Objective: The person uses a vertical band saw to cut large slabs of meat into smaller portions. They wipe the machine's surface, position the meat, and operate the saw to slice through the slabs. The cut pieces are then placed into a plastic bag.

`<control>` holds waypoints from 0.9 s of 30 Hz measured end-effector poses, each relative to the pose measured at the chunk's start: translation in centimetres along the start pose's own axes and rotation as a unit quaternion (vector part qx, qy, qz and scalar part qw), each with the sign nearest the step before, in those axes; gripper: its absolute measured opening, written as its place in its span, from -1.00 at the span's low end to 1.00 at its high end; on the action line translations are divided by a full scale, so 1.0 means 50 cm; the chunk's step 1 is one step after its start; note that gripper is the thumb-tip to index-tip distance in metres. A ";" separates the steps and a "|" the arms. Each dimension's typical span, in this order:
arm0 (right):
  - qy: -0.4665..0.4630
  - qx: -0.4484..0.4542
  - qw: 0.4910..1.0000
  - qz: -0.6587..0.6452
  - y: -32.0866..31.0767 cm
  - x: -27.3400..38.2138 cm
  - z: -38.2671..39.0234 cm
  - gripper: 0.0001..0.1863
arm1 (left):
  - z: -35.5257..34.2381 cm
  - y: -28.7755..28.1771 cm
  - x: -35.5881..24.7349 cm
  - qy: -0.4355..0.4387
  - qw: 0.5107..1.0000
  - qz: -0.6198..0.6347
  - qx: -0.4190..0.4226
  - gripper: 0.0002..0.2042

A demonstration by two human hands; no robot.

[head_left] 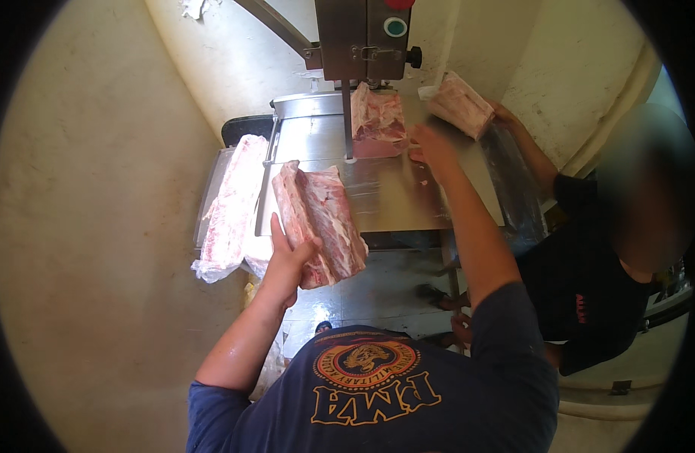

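Note:
My left hand grips a thick slab of bone-in meat at its lower left side. The slab is tilted over the front edge of the metal saw table. My right hand reaches forward over the table's right side, its fingers smeared by motion. Just left of its fingertips lies another cut of meat, close beside the upright band saw blade. Whether my right fingers touch that cut, I cannot tell.
Behind the table stands the metal saw head. A long, pale piece of meat in plastic lies at left. On the right, a co-worker in a dark shirt has a hand on another meat block. A wall closes off the left.

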State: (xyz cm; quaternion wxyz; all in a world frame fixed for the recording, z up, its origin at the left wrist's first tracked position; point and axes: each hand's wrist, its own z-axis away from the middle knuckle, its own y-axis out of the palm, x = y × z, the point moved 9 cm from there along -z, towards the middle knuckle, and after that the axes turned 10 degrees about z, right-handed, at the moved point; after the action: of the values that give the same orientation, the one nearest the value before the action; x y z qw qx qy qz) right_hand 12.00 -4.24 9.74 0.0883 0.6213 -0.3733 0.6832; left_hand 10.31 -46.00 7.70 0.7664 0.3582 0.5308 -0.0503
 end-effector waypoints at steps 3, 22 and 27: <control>0.077 0.042 0.993 -0.075 0.050 0.010 -0.072 -0.43 | -0.005 0.014 -0.008 -0.001 0.998 -0.046 -0.034 0.13; 0.051 -0.024 0.988 -0.142 -0.316 -0.231 0.033 -0.33 | 0.160 -0.074 -0.014 0.004 0.988 0.112 -0.105 0.06; 0.115 -0.103 0.967 -0.201 -0.325 -0.363 0.277 -0.38 | 0.103 -0.221 -0.015 0.095 0.984 -0.050 -0.144 -0.08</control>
State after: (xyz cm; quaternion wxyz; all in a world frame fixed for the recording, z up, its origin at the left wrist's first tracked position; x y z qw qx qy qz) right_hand 36.17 4.87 -1.08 0.3292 0.5883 -0.2964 0.6765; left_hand 8.91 -57.50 3.79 0.7525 0.2206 0.6201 0.0226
